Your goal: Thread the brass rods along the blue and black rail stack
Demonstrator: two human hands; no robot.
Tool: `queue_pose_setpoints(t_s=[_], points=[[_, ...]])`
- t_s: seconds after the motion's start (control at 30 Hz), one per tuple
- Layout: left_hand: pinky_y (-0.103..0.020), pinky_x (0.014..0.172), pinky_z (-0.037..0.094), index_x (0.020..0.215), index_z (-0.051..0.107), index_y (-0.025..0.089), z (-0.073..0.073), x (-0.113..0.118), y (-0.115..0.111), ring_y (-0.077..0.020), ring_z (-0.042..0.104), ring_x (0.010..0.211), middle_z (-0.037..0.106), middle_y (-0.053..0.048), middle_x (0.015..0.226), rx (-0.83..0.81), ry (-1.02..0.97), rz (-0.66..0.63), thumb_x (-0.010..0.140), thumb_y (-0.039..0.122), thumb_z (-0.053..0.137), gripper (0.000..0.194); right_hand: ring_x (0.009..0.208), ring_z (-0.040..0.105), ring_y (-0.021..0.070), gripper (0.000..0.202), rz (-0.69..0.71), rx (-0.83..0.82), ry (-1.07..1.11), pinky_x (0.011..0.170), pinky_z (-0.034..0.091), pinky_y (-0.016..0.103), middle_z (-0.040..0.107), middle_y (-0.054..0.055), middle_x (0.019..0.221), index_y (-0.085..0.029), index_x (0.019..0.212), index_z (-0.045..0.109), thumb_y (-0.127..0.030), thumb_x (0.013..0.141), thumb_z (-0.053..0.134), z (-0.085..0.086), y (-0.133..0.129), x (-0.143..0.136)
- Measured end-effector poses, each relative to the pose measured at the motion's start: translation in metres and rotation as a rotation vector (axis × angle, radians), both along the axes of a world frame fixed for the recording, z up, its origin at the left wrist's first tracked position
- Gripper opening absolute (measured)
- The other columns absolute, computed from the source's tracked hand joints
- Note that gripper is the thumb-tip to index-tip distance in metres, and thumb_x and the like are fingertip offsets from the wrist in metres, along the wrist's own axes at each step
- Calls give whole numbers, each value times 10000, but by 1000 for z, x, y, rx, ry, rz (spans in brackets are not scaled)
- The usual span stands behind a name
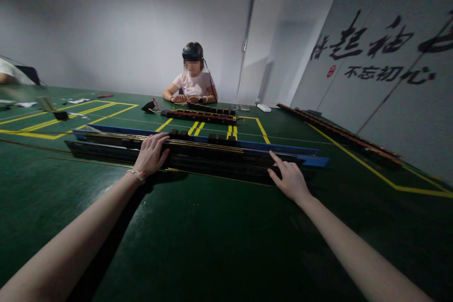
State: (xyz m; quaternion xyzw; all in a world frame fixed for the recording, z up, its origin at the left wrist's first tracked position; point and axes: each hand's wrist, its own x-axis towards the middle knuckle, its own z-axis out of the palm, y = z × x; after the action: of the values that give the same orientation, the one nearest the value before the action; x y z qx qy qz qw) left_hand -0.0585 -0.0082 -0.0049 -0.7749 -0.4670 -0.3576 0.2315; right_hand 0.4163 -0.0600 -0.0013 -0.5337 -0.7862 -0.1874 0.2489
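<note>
A long assembly of black strips (219,160), with a blue rail (314,160) along its back and right end, lies across the green table in front of me. Thin brass-coloured rods and small black blocks (221,139) run along its top. My left hand (152,153) rests over the left part, fingers bent across the strips and thumb apart. What lies under those fingers is hidden. At the right part is my right hand (288,177), index finger stretched along the top and thumb apart, with nothing seen between them.
Across the green table (212,236) sits a person (194,82) in a headset, hands near a dark strip. Another wired strip (198,115) lies in front. Long strips (339,130) lie at the right edge. Left are a dark block (61,115), thin rods and a red pen-like item (105,96).
</note>
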Motion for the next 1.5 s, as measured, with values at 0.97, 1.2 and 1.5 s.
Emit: queue_pose_setpoints(t_s=[0.97,1.2,1.5], points=[[-428,1104,273,1408,332,193,0,8,-1,-244,402,1294,467,-109,1387,-32,160,-142,901,320,410,528,857,618,221,580,-25,-25,-18,803,442,366,682,85,917,-151,1453,334,-435,948,347,1,-2,0],[-449,1097,246,1288,473,186,2,7,-2,-235,496,1170,565,-105,1238,40,80,11,925,317,372,399,824,611,216,554,11,-2,-30,773,424,355,689,86,915,-168,1450,349,-413,953,334,3,-2,-1],[-488,1073,229,1164,544,175,0,-10,0,-279,463,1178,563,-130,1208,79,-95,191,918,356,370,351,824,609,211,555,2,-16,-32,783,422,351,688,90,905,-130,1431,375,-416,957,335,3,-3,-3]])
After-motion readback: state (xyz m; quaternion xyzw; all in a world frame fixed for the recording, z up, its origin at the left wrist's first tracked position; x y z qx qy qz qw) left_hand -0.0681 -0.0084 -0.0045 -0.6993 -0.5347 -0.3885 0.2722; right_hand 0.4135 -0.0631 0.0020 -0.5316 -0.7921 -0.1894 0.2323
